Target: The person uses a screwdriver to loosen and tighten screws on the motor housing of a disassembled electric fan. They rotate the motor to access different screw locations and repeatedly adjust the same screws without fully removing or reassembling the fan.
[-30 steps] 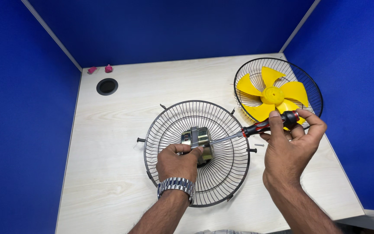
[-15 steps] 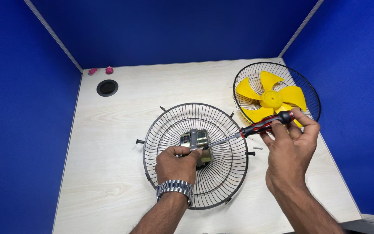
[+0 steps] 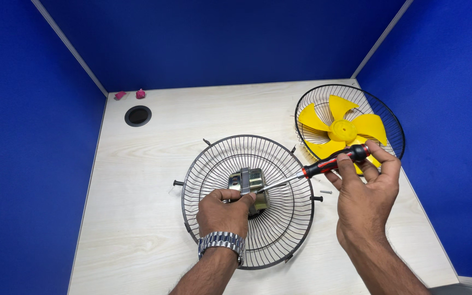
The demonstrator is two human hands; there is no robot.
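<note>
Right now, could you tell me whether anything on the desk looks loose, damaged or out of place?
A small loose screw lies on the desk just right of the near grille, beside the right hand, where it could roll off. Two pink bits sit at the back corner by the cable hole. Nothing looks damaged.

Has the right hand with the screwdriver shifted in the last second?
No real shift: the right hand holds the screwdriver at the same spot against the yellow fan blade.
</note>
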